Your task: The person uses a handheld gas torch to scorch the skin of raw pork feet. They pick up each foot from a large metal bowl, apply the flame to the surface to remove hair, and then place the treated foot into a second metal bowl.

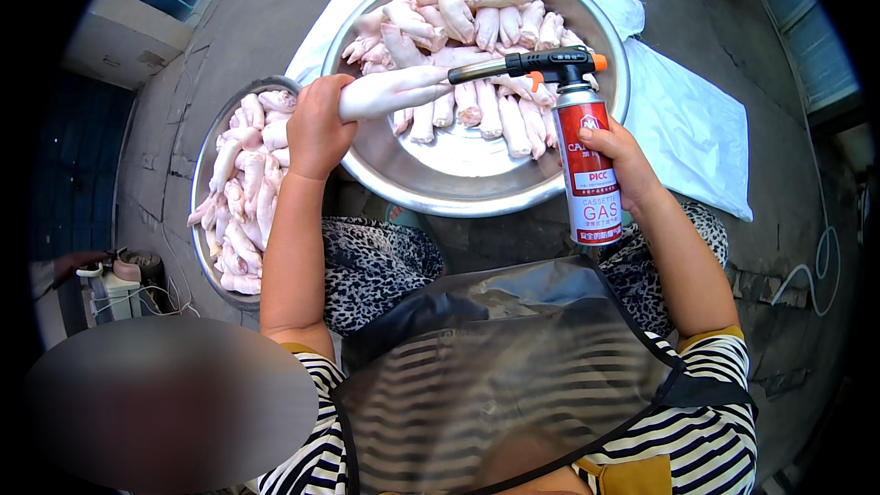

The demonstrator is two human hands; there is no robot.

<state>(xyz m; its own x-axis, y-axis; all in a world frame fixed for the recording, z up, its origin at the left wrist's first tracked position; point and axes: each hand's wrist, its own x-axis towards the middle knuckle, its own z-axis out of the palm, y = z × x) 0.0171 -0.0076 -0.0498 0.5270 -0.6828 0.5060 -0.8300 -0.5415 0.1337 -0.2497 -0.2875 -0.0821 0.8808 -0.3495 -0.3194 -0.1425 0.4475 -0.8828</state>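
Note:
A pale pig's trotter (385,93) is gripped at its thick end by my left hand (318,125), its toes pointing right. My right hand (622,161) is wrapped around the red and white gas canister (590,179), which stands nearly upright. On top of the canister sits a black torch head (550,65) with an orange trigger and knob. Its metal nozzle (476,71) points left and is right at the trotter's toes; no flame can be made out. Both hands are above the near half of a large metal basin (474,199) holding many more trotters (488,106).
Left of the big basin, a smaller metal basin (198,220) is heaped with trotters. White plastic sheeting (687,124) lies under the large basin. A pale hose (821,275) coils on the concrete floor at right. Loose cables (172,295) trail at left beside a blurred area.

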